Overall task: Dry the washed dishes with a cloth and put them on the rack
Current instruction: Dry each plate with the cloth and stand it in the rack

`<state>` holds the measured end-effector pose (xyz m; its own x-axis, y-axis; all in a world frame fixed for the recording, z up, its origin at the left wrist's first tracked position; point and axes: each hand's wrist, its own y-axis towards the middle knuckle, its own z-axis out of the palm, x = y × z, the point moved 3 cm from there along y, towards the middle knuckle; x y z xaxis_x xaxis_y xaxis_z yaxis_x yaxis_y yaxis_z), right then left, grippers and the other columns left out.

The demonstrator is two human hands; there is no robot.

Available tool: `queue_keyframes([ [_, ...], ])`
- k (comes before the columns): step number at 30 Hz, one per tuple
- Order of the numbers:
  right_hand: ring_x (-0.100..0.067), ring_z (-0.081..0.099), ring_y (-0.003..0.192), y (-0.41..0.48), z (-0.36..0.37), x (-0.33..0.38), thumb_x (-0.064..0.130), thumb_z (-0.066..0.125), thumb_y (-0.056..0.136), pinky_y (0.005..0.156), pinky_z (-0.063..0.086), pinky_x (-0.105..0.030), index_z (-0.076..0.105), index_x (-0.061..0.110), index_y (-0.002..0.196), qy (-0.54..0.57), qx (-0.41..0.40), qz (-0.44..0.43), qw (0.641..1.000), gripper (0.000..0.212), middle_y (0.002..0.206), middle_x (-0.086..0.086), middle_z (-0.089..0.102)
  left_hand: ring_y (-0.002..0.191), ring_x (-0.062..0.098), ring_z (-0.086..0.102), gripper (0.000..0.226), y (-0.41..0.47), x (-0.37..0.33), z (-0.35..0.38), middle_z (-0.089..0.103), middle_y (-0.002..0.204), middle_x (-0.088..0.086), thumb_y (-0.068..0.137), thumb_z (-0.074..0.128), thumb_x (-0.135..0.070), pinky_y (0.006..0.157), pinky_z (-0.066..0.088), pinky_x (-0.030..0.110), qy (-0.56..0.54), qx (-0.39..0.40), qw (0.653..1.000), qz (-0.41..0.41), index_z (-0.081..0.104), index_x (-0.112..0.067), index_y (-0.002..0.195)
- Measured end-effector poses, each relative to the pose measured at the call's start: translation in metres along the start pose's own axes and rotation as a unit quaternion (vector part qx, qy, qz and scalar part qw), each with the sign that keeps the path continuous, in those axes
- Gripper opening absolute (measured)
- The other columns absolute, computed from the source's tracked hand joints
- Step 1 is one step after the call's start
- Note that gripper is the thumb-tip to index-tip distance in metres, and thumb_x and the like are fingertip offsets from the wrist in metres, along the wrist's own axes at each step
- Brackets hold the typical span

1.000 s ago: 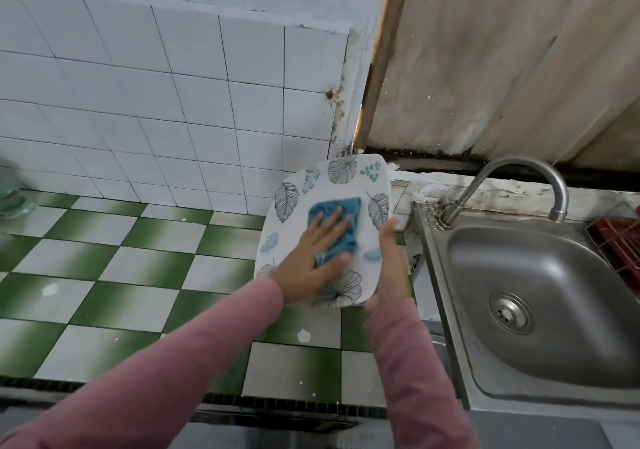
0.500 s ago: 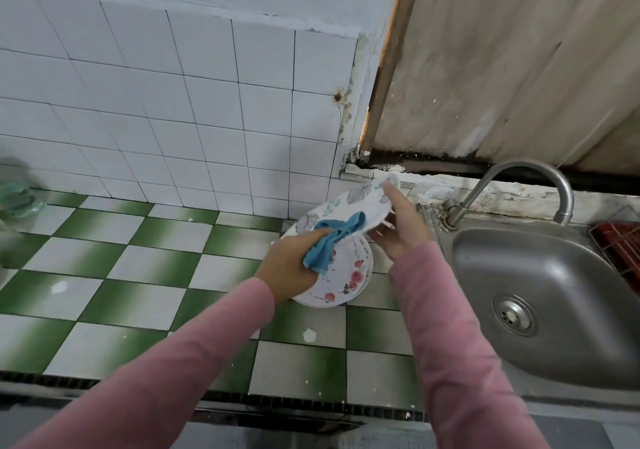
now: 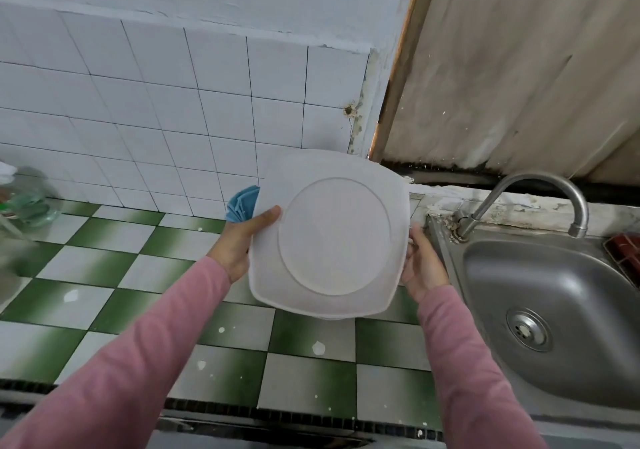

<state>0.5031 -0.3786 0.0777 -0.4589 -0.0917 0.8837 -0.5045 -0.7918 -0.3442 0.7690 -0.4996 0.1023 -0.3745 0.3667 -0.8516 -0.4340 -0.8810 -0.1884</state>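
A white squarish plate (image 3: pixel 330 237) is held upright over the counter, its plain underside with a round foot ring facing me. My left hand (image 3: pixel 242 237) grips its left edge with the thumb on the back; a folded blue cloth (image 3: pixel 242 206) sticks out above that hand, behind the plate. My right hand (image 3: pixel 420 263) holds the plate's right edge, fingers curled round the rim. A sliver of another dish (image 3: pixel 334 317) shows just under the plate's lower edge.
The green-and-white checked tile counter (image 3: pixel 145 275) runs left. A steel sink (image 3: pixel 561 313) with a curved tap (image 3: pixel 540 188) lies at the right. A red wire rack (image 3: pixel 625 247) peeks in at the right edge. A blurred clear bottle (image 3: pixel 24 202) stands far left.
The plate has been turned over: a second ago its leaf-patterned face was being wiped with the cloth, now its white back faces me. The left hand shifted from wiping to gripping the left edge.
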Motion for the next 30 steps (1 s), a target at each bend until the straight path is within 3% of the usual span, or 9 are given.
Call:
queue_keyframes([
  [3,-0.031,0.060,0.114,0.000,0.004,-0.004,0.031,0.063,0.093,0.105,0.047,-0.051,0.059,0.011,0.119,0.069,0.017,-0.003,0.997,0.033,0.126,-0.016,0.062,0.093,0.025,0.071,0.065,0.006,-0.006,-0.006,0.071,0.113,0.011,0.074,0.084,-0.019,0.076,0.058,0.037,0.017,-0.021,0.999,0.018,0.058,-0.007,0.132],
  [8,-0.032,0.060,0.121,-0.004,0.015,-0.001,0.033,0.060,0.091,0.103,0.048,-0.051,0.056,0.009,0.136,0.113,-0.006,0.010,0.993,0.052,0.130,-0.015,0.064,0.094,0.017,0.065,0.011,0.014,-0.013,-0.011,0.071,0.096,-0.008,0.097,0.061,-0.024,0.085,0.053,0.031,0.092,-0.160,0.979,0.089,0.064,-0.031,0.105],
  [12,-0.031,0.062,0.116,-0.015,0.026,0.008,0.029,0.051,0.101,0.104,0.046,-0.052,0.056,0.009,0.135,0.131,-0.031,-0.017,0.991,0.039,0.126,-0.013,0.067,0.106,0.018,0.056,0.025,0.002,-0.007,0.006,0.061,0.107,-0.006,0.103,0.045,-0.037,0.090,0.043,0.027,0.162,-0.286,0.932,0.151,0.056,-0.029,0.125],
  [15,-0.026,0.065,0.110,-0.022,0.039,0.013,0.028,0.054,0.101,0.096,0.053,-0.047,0.063,0.013,0.125,0.128,-0.048,-0.040,0.990,0.030,0.119,-0.007,0.070,0.124,0.024,0.052,0.039,0.002,0.013,0.019,0.053,0.137,0.003,0.105,0.038,-0.039,0.106,0.042,0.040,0.301,-0.201,0.910,0.202,0.038,-0.040,0.144],
  [17,-0.022,0.067,0.101,-0.026,0.053,0.014,0.026,0.054,0.102,0.082,0.057,-0.039,0.067,0.015,0.113,0.113,-0.051,-0.051,0.991,0.021,0.110,-0.003,0.073,0.149,0.021,0.021,0.049,0.004,0.031,0.034,0.023,0.162,-0.008,0.104,0.033,-0.039,0.120,0.023,0.048,0.422,-0.089,0.857,0.281,0.019,-0.051,0.149],
  [22,-0.034,0.064,0.099,-0.040,0.082,0.010,0.021,0.045,0.105,0.096,0.052,-0.055,0.067,0.010,0.093,0.106,-0.017,-0.059,0.992,0.027,0.105,-0.017,0.069,0.152,0.020,-0.010,0.064,-0.008,0.067,0.088,-0.001,0.165,-0.006,0.102,0.025,-0.048,0.123,-0.001,0.044,0.592,0.049,0.709,0.379,0.002,-0.022,0.156],
  [24,-0.032,0.062,0.093,-0.043,0.081,0.009,0.019,0.045,0.105,0.094,0.053,-0.054,0.064,0.009,0.087,0.093,-0.014,-0.074,0.993,0.029,0.099,-0.017,0.068,0.152,0.020,-0.010,0.067,0.004,0.056,0.089,-0.002,0.165,-0.004,0.101,0.019,-0.054,0.124,-0.001,0.042,0.590,0.056,0.711,0.377,0.000,-0.020,0.155],
  [27,-0.019,0.056,0.073,-0.050,0.083,0.010,0.016,0.047,0.104,0.071,0.056,-0.034,0.062,0.012,0.079,0.036,-0.023,-0.128,0.991,0.030,0.076,-0.003,0.065,0.152,0.016,-0.011,0.067,0.027,0.033,0.087,-0.006,0.164,-0.005,0.098,0.021,-0.051,0.124,0.002,0.044,0.526,0.011,0.791,0.313,-0.004,-0.025,0.154],
  [30,-0.019,0.051,0.074,-0.053,0.089,0.013,0.018,0.048,0.104,0.073,0.047,-0.036,0.062,0.014,0.077,-0.033,-0.038,-0.173,0.984,0.031,0.076,-0.004,0.061,0.151,0.015,-0.011,0.065,0.024,0.034,0.090,-0.008,0.164,-0.010,0.099,0.027,-0.046,0.124,0.005,0.047,0.475,0.029,0.832,0.285,-0.004,-0.029,0.153],
])
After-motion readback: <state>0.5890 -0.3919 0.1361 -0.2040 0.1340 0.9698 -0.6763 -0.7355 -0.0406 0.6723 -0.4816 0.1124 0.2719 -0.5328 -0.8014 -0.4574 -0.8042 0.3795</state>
